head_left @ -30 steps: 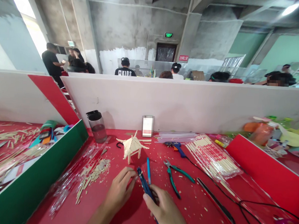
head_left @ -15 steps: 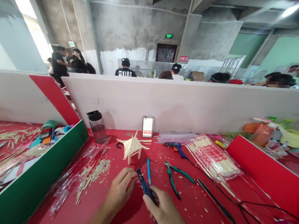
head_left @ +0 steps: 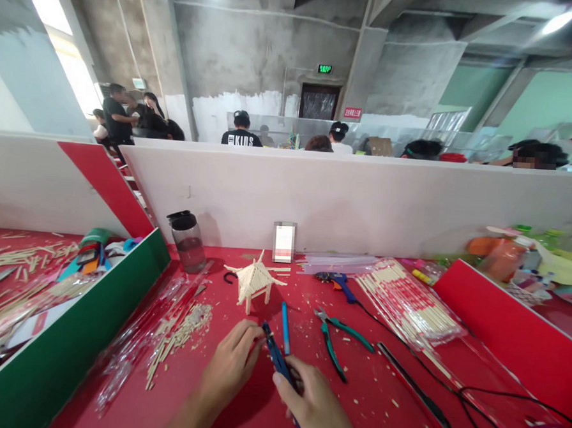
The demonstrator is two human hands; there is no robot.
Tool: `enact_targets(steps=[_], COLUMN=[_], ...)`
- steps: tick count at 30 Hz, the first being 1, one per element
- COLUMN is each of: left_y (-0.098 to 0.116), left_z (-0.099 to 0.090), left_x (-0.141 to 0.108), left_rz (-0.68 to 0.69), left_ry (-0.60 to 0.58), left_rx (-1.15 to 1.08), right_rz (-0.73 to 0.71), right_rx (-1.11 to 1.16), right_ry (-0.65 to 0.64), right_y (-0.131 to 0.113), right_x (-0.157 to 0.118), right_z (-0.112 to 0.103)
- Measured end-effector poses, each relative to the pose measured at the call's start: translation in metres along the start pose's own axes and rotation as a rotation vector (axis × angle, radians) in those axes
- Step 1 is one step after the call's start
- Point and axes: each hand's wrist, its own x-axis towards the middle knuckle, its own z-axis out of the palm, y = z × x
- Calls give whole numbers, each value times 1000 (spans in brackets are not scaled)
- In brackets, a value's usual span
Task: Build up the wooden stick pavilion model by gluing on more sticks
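Observation:
My right hand (head_left: 312, 394) is wrapped round a long, dark blue hand tool (head_left: 278, 355), whose exact kind I cannot make out. The tool's head points away from me and to the left, with a small pale bit at it. Close beside that head, my left hand (head_left: 233, 358) has its fingers pinched together; whatever they hold is hidden. Just beyond both hands a small pavilion model (head_left: 255, 281) made of wooden sticks stands upright on the red table (head_left: 256, 410). A light blue pen (head_left: 285, 327) lies right of the tool, and green-handled cutting pliers (head_left: 340, 335) lie farther right.
Cut sticks (head_left: 171, 342) and crumbs lie left beside plastic wrapping (head_left: 135, 340). A water bottle (head_left: 186, 244) stands behind. To the right are a glue gun (head_left: 337, 284), packed sticks (head_left: 410, 303), a black-handled long tool (head_left: 415, 390) and a cable. Green (head_left: 73, 337) and red (head_left: 514, 341) dividers flank the table.
The view has shifted very slightly. Both hands and the dark blue tool keep nearly the same position, and the things on the table have not moved.

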Motion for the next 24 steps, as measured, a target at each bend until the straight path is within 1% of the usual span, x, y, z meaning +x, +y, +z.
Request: enact_targets(steps=[9,13,19,24], left_y=[3,4,4,4], left_z=[-1,-2,-2,0], left_x=[2,2,3,3], left_rz=[0,-25,-19,-31], left_ry=[-33,-62,-49,-71], left_rx=[4,0,1,4], right_rz=[0,19,66,91], right_rx=[3,9,7,-10], right_ry=[11,4,4,12], right_y=[2,2,3,1], right_x=[1,1,0,0], right_z=[0,-1,-1,-1])
